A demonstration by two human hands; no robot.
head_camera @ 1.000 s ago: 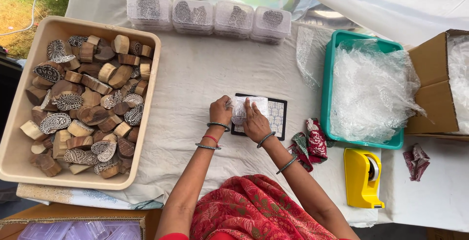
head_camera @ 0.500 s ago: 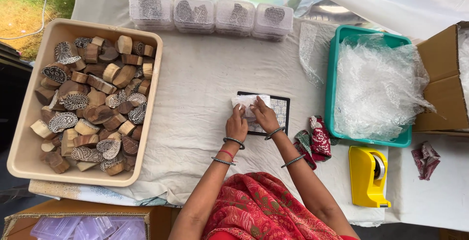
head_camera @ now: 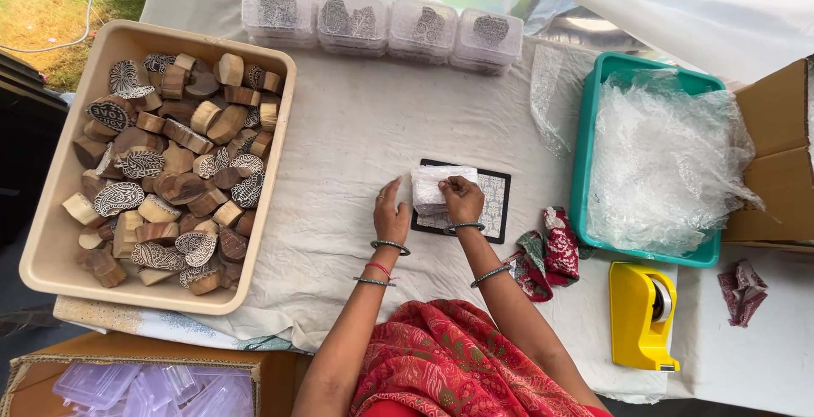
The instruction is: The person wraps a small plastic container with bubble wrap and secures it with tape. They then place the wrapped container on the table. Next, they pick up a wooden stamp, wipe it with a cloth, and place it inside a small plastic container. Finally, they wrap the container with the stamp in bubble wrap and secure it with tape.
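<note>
On white cloth | right hand fingers pinch bubble-wrapped bundle | left hand flat beside | block tray left

Single head-worn camera, looking steeply down from above the person, fairly high over the cloth-covered table; takes in everything from beige tray to cardboard box.

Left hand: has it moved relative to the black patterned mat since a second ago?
Yes. The left hand has slid off the black patterned mat toward the beige tray of wooden blocks, now resting just outside the mat's left edge.
</note>
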